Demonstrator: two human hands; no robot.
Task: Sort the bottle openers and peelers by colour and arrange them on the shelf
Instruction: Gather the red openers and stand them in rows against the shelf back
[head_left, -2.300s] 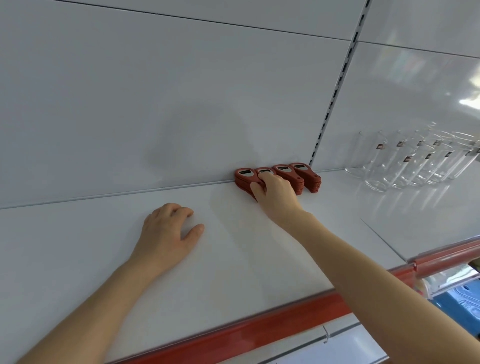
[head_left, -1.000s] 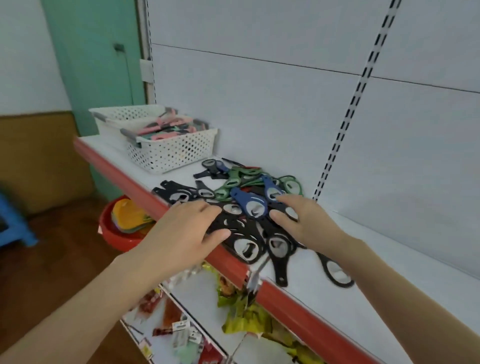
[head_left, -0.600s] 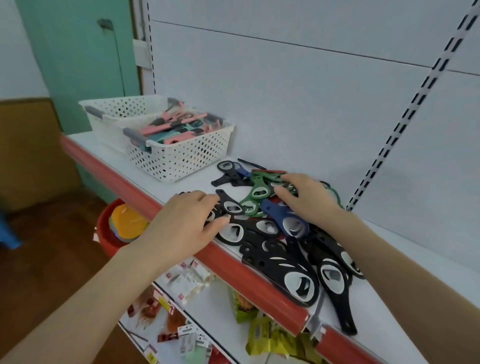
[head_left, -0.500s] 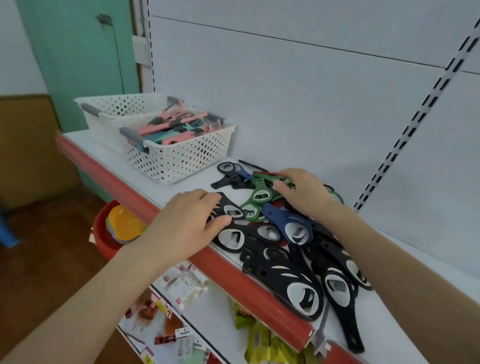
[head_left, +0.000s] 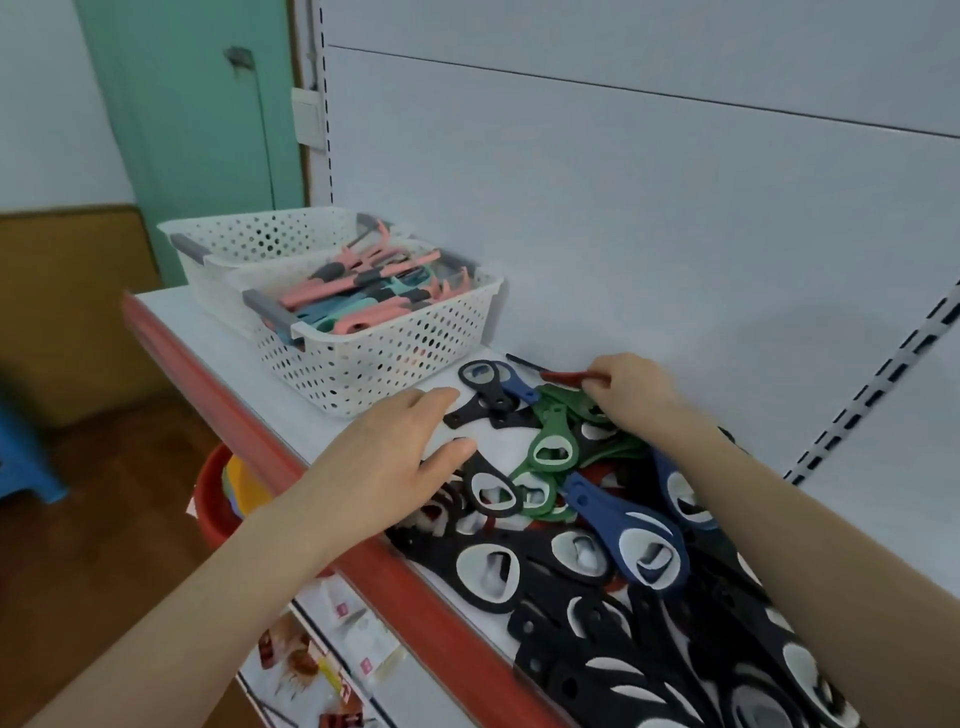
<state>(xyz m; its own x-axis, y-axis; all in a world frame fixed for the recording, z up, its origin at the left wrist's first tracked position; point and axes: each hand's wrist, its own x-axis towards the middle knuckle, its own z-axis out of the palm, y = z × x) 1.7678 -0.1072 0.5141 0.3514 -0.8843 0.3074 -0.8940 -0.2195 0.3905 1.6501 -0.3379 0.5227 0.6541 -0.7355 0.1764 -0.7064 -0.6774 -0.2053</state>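
A mixed pile of bottle openers lies on the white shelf (head_left: 363, 431): several black ones (head_left: 493, 566), green ones (head_left: 550, 447) and blue ones (head_left: 631, 540). My right hand (head_left: 631, 395) reaches to the back of the pile, its fingertips pinched on a red bottle opener (head_left: 563, 376) by the back wall. My left hand (head_left: 395, 457) rests flat with spread fingers on the pile's near-left edge, partly covering black openers. A white perforated basket (head_left: 395, 353) to the left holds pink and teal peelers (head_left: 363, 296).
A second white basket (head_left: 249, 244) stands behind the first. The shelf has a red front rim (head_left: 291, 457). Below sit packaged goods (head_left: 311, 660) and a red tub (head_left: 213, 493). A green door (head_left: 197, 114) and a blue stool (head_left: 26, 467) are at the left.
The view swung from the upper shelf with stacked red openers down to this pile. My right hand moved back across the pile and pinched a red opener; my left hand stayed at the near edge.
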